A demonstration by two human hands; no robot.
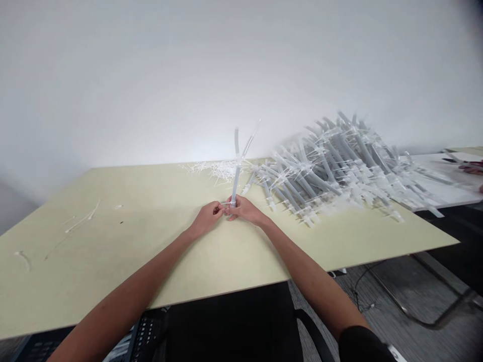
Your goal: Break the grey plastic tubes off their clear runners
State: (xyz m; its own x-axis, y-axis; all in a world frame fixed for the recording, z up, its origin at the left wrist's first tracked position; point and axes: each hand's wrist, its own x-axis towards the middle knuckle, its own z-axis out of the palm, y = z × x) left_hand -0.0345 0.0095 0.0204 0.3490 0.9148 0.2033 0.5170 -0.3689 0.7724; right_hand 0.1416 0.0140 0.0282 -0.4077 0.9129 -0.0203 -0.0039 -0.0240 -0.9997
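Plastic tube [236, 183] upright, left hand [207, 217] and right hand [245, 209] closed, pinching its base; big tube pile [328, 171] at right, small clear bits [215, 170] behind.

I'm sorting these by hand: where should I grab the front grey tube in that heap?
Grip the grey tube around its straight middle, coming from the near side of the heap. Its clear end fitting juts toward you, but its far end disappears among other tubes, so the shaft is probably the steadier hold.
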